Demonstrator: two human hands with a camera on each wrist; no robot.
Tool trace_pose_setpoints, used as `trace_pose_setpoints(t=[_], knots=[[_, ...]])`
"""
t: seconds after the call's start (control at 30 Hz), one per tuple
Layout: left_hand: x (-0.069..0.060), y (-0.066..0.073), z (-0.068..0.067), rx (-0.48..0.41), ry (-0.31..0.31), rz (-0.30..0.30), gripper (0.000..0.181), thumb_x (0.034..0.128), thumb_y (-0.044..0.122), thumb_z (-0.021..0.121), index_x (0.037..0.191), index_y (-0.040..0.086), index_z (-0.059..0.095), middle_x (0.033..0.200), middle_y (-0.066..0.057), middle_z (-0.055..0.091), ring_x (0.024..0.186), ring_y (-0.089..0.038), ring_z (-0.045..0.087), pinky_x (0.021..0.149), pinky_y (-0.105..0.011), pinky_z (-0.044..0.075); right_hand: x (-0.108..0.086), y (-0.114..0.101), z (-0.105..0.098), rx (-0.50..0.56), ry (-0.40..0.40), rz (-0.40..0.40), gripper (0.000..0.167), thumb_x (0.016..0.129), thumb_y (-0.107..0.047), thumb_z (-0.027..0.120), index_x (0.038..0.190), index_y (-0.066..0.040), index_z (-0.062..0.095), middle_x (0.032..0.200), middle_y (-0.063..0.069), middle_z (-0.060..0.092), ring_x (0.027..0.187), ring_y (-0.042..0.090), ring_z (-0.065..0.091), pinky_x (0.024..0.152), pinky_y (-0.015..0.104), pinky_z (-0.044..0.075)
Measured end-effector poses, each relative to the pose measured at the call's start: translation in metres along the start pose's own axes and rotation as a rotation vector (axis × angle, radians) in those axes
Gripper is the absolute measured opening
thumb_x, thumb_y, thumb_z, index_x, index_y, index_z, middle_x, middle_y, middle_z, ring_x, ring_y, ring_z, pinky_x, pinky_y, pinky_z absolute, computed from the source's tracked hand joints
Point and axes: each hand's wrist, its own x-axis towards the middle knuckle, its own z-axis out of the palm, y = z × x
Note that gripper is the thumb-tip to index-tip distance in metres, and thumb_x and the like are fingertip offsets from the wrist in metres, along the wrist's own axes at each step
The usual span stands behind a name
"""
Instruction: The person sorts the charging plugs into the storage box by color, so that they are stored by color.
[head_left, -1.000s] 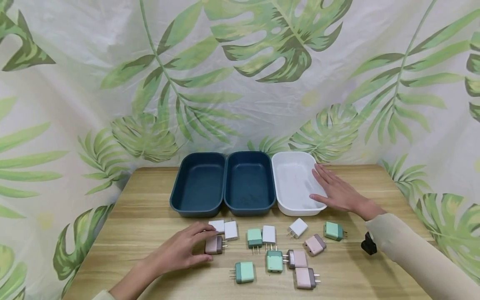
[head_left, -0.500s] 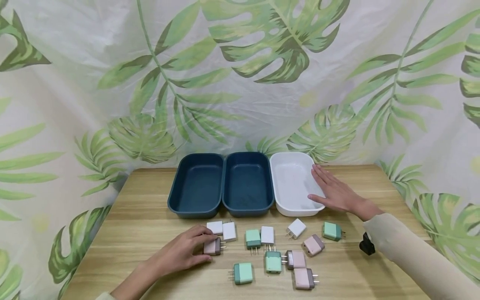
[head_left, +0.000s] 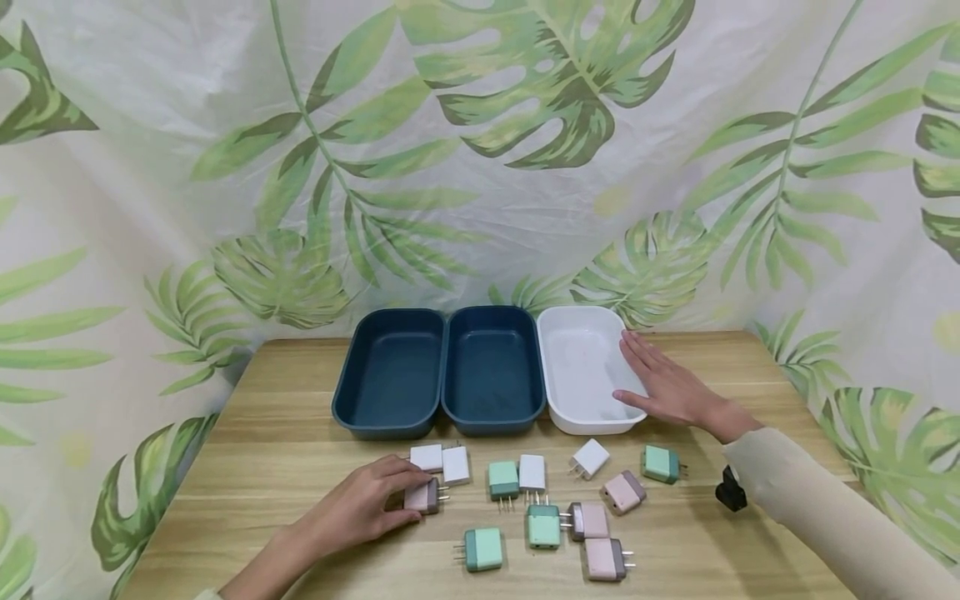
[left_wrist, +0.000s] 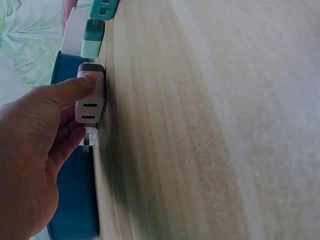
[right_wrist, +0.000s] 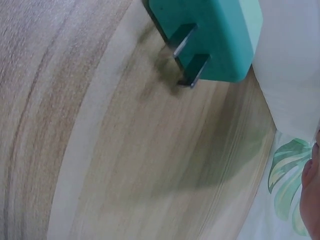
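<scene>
My left hand (head_left: 363, 504) holds a pink charger plug (head_left: 420, 497) with a grey prong end, lying on the table at the left of the group. In the left wrist view, the thumb lies on the near side of this pink charger plug (left_wrist: 90, 107), whose two USB slots show. Two white charger plugs (head_left: 455, 466) lie just beyond it. With fingers straight, my right hand (head_left: 675, 392) rests against the right rim of a white bin (head_left: 592, 430). A green charger plug (head_left: 660, 463) lies in front of that hand; its two prongs show large in the right wrist view.
Two dark blue bins (head_left: 386, 432) stand left of the white one in a row. Further green, white and pink charger plugs (head_left: 603, 558) lie scattered on the wooden table (head_left: 300, 417). A leaf-patterned cloth (head_left: 480, 225) hangs behind. A black device (head_left: 731, 492) sits beneath the right sleeve.
The whole view has drifted slightly, shifting everything a little left and down. Both hands stay in nearly the same places; the left fingers sit slightly lower over the pink charger plug.
</scene>
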Motion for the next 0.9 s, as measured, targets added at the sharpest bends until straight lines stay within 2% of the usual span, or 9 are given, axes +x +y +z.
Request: trace_pose_setpoints(t=[0.23,0.47,0.7,0.9], knots=[[0.001,0.0,-0.001,-0.028,0.007,-0.012,0.044,0.0849,0.025,0.092,0.124,0.01,0.078,0.12,0.001,0.073,0.11,-0.015,0.07,0.089,-0.035,0.062,0.001,0.001,-0.001,-0.009,-0.038,0.024,0.094,0.106,-0.052,0.057,0.166,0.007,0.016,0.176,0.024,0.007,0.162,0.043,0.011,0.127,0.061,0.02],[0.003,-0.002,-0.005,-0.042,0.045,0.005,0.043,0.0819,0.022,0.093,0.12,0.009,0.08,0.116,0.0,0.074,0.104,-0.012,0.071,0.085,-0.032,0.063,-0.001,0.001,-0.001,0.0,-0.03,0.026,0.095,0.106,-0.052,0.058,0.166,0.008,0.016,0.176,0.025,0.008,0.161,0.045,0.013,0.127,0.06,0.021],[0.012,0.0,-0.016,-0.088,0.053,0.019,0.042,0.0836,0.021,0.092,0.121,0.008,0.079,0.118,-0.001,0.074,0.105,-0.013,0.072,0.085,-0.031,0.063,-0.001,0.0,0.0,0.018,-0.006,0.019,0.093,0.106,-0.05,0.06,0.165,0.009,0.018,0.175,0.027,0.01,0.16,0.048,0.015,0.126,0.063,0.023],[0.021,0.0,-0.026,-0.128,0.061,0.013,0.042,0.0843,0.018,0.092,0.123,0.009,0.078,0.121,0.001,0.073,0.108,-0.012,0.07,0.088,-0.032,0.063,0.001,0.0,0.001,0.012,-0.027,0.029,0.094,0.106,-0.05,0.059,0.166,0.007,0.016,0.176,0.024,0.007,0.161,0.045,0.013,0.127,0.061,0.021]])
